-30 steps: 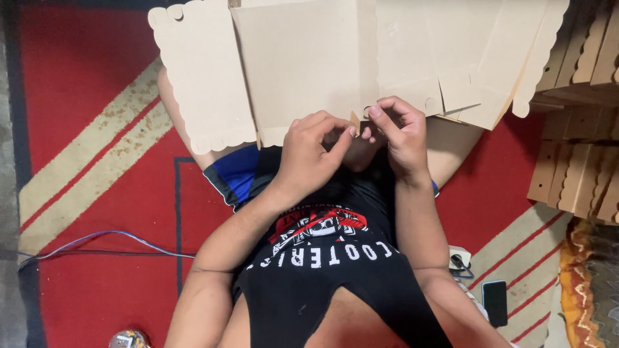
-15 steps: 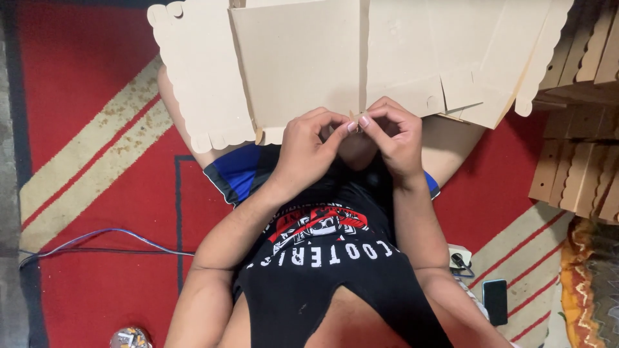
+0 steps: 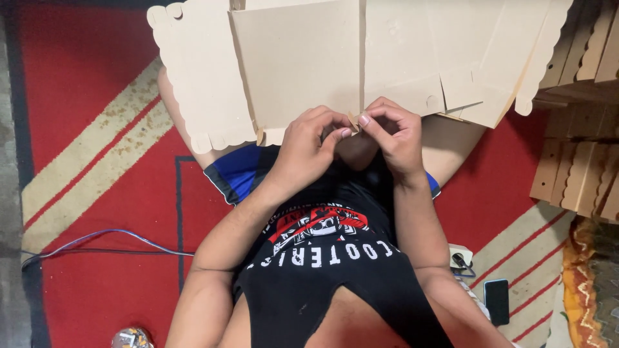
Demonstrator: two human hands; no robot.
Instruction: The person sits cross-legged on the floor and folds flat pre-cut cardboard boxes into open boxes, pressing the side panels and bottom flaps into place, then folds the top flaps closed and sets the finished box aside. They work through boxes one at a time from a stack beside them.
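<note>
Head view showed both hands, left hand (image 3: 308, 143) and right hand (image 3: 394, 134), pinching a small tab (image 3: 353, 120) between them, at the near edge of the flat cardboard sheet (image 3: 296, 64) on the lap

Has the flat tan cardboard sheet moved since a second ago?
No. The flat tan cardboard sheet keeps its scalloped edge at the same spot over the red carpet's cream stripe.

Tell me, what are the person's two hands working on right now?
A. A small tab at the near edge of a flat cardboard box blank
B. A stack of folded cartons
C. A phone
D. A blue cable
A: the left hand and right hand meet fingertip to fingertip on a small tab at the near edge of the flat cardboard box blank lying over the lap.
</note>
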